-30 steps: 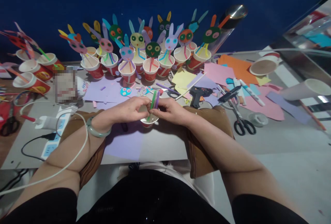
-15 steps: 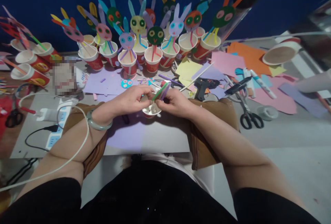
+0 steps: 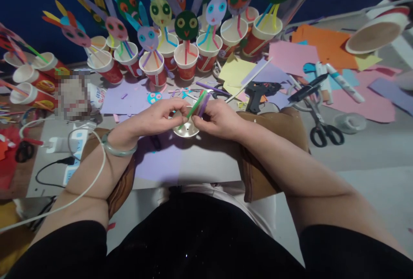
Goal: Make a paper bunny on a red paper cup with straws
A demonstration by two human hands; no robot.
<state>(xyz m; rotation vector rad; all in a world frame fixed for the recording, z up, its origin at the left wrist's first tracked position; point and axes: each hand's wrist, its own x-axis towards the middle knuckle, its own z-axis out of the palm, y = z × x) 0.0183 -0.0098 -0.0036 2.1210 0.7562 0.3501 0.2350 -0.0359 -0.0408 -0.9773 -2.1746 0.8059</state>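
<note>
A small white paper cup [image 3: 187, 133] is between my hands in front of me, with small dark spots showing inside it. My left hand [image 3: 167, 115] pinches a thin green straw [image 3: 196, 106] between thumb and fingers; its lower end slants into the cup. On the cup's other side, my right hand [image 3: 217, 118] is closed around a purple straw [image 3: 203, 106] that points up beside the green one. Its curled fingers hide the straw's lower part. Purple paper [image 3: 158, 167] lies on the table nearer to me.
Behind my hands stand several red paper cups [image 3: 186, 66] with rabbit-face figures on straws. To the right are a black glue gun [image 3: 256, 94], scissors [image 3: 322, 130], a tape roll [image 3: 350, 123] and coloured paper [image 3: 293, 57]. A power strip [image 3: 75, 145] with cables lies left.
The green straw's lower end now shows inside the cup, where fingers covered it before. My hands stay close together around the cup. The whole view has shifted and tilted slightly downward.
</note>
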